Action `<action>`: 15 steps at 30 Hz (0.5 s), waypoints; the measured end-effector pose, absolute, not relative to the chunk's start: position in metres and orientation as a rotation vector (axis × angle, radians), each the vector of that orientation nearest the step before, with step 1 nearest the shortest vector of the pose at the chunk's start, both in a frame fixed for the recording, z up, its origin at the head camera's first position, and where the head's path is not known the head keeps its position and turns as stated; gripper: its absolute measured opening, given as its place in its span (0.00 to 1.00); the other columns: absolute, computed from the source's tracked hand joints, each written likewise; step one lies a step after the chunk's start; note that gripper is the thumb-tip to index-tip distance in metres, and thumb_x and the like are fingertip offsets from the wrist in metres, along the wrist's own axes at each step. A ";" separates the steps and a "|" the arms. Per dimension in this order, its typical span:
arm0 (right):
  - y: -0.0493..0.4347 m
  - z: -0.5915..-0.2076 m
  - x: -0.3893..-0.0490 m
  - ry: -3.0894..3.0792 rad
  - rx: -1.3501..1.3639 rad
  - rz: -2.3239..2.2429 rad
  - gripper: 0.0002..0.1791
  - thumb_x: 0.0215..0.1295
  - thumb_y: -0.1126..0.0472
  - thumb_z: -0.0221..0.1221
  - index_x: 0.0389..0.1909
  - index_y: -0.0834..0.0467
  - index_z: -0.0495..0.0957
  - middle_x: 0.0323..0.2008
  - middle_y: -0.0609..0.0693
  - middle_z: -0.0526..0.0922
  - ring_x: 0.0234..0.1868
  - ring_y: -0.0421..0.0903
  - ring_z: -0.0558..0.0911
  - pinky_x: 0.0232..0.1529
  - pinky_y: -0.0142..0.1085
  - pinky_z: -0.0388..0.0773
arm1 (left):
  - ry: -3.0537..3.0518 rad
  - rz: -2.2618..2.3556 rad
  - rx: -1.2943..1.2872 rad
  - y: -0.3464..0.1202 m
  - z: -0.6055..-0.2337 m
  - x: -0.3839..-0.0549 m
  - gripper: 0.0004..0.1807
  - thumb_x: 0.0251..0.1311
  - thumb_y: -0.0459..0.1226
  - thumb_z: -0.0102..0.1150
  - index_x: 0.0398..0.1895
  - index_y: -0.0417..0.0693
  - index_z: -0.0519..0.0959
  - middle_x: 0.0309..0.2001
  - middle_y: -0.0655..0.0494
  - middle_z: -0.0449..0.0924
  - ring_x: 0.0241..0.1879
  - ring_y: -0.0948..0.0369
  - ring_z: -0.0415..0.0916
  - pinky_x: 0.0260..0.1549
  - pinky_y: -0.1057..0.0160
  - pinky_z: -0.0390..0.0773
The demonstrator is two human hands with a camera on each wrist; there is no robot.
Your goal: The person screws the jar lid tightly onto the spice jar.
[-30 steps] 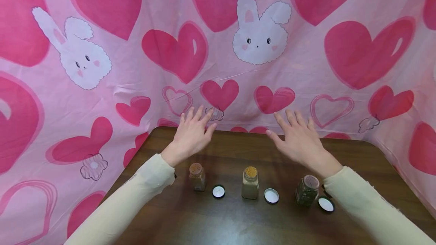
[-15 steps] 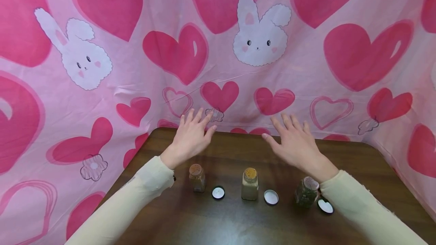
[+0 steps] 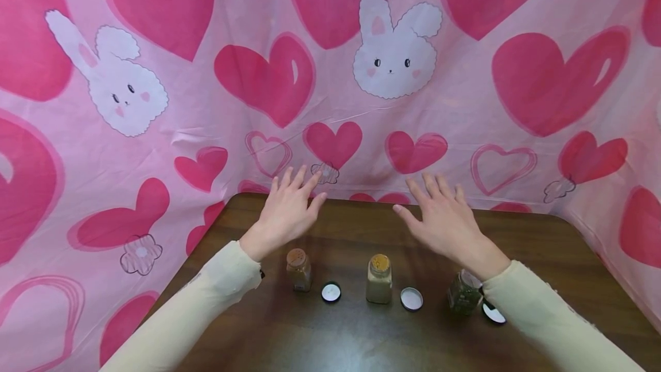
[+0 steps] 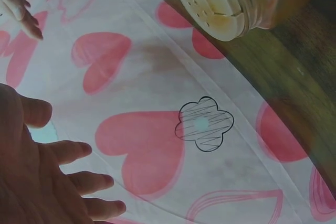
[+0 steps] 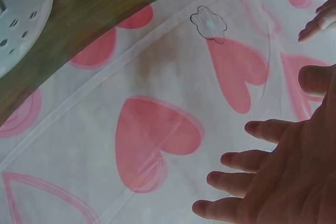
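Observation:
In the head view my left hand point(image 3: 285, 211) hovers over the far left of the table, fingers spread, holding nothing. Just nearer than it stands a spice jar point(image 3: 299, 271) with an orange-brown perforated top, which also shows in the left wrist view as a jar point(image 4: 226, 6) close to the camera. My right hand point(image 3: 446, 225), fingers also spread and holding nothing, is over the far right side. Under its wrist a jar of dark green contents point(image 3: 463, 294) stands partly hidden by the sleeve. Between the hands, nearer me, is a jar of pale powder point(image 3: 379, 280) with a yellow perforated top.
Three lids lie white inside up on the brown table point(image 3: 341, 343): the left lid point(image 3: 331, 292), the middle lid point(image 3: 411, 299) and the right lid point(image 3: 494, 313), partly behind the sleeve. A pink heart-and-rabbit cloth point(image 3: 330, 90) hangs behind the table.
My right hand has drifted slightly left and toward me, and its sleeve covers more of the right jar and lid. The left hand has barely moved. Jars and lids have stayed put.

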State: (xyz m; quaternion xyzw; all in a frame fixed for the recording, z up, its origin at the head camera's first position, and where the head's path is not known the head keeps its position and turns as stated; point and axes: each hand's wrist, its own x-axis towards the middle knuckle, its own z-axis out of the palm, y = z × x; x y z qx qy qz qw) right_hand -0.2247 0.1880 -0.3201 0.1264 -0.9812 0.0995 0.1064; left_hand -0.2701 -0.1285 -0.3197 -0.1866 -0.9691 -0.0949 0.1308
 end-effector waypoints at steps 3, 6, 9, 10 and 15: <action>0.187 -0.321 -0.224 -2.883 0.379 0.299 0.47 0.75 0.30 0.49 0.83 0.55 0.57 0.80 0.69 0.53 0.80 0.72 0.47 0.71 0.74 0.40 | -2.814 -0.285 -0.544 -0.130 -0.320 -0.269 0.34 0.78 0.57 0.47 0.82 0.57 0.64 0.82 0.42 0.55 0.80 0.36 0.47 0.74 0.32 0.45; 0.185 -0.322 -0.224 -2.881 0.385 0.307 0.46 0.75 0.31 0.50 0.83 0.56 0.58 0.80 0.68 0.53 0.80 0.72 0.47 0.72 0.73 0.39 | -2.810 -0.299 -0.545 -0.130 -0.321 -0.269 0.34 0.77 0.56 0.48 0.82 0.57 0.65 0.82 0.42 0.55 0.80 0.36 0.47 0.74 0.32 0.45; 0.184 -0.323 -0.223 -2.878 0.390 0.317 0.46 0.75 0.31 0.50 0.83 0.56 0.59 0.81 0.68 0.52 0.80 0.71 0.47 0.72 0.73 0.39 | -2.807 -0.304 -0.546 -0.130 -0.322 -0.269 0.34 0.77 0.56 0.48 0.82 0.57 0.65 0.81 0.42 0.55 0.80 0.36 0.48 0.74 0.32 0.45; 0.184 -0.323 -0.223 -2.877 0.391 0.319 0.46 0.75 0.31 0.50 0.82 0.56 0.59 0.81 0.68 0.52 0.80 0.71 0.47 0.72 0.73 0.39 | -2.807 -0.303 -0.545 -0.130 -0.322 -0.269 0.34 0.78 0.56 0.48 0.82 0.57 0.65 0.81 0.42 0.56 0.79 0.36 0.48 0.74 0.32 0.45; 0.181 -0.324 -0.223 -2.874 0.393 0.329 0.46 0.75 0.30 0.50 0.83 0.55 0.59 0.81 0.68 0.52 0.80 0.71 0.47 0.72 0.72 0.39 | -2.806 -0.294 -0.543 -0.130 -0.323 -0.268 0.34 0.78 0.56 0.47 0.82 0.57 0.65 0.81 0.41 0.56 0.79 0.36 0.50 0.74 0.33 0.45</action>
